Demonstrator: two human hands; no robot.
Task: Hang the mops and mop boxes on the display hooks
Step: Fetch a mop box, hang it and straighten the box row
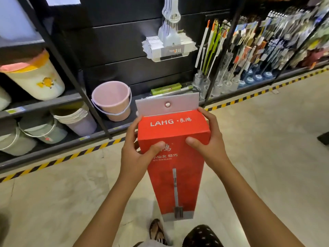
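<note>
The mop box (173,129), red and upright, has its upper end clasped from both sides in the curled grip of the left hand (135,154) and right hand (211,143).

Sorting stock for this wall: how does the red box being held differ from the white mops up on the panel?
The red mop box is gripped off the wall by the left hand and right hand; the white mops hang high on the black panel. The box only shows a printed mop; the white mops hang with bare handles. The box is bright red with a grey flap; the mops are white and pale grey. Both are mop stock.
</note>
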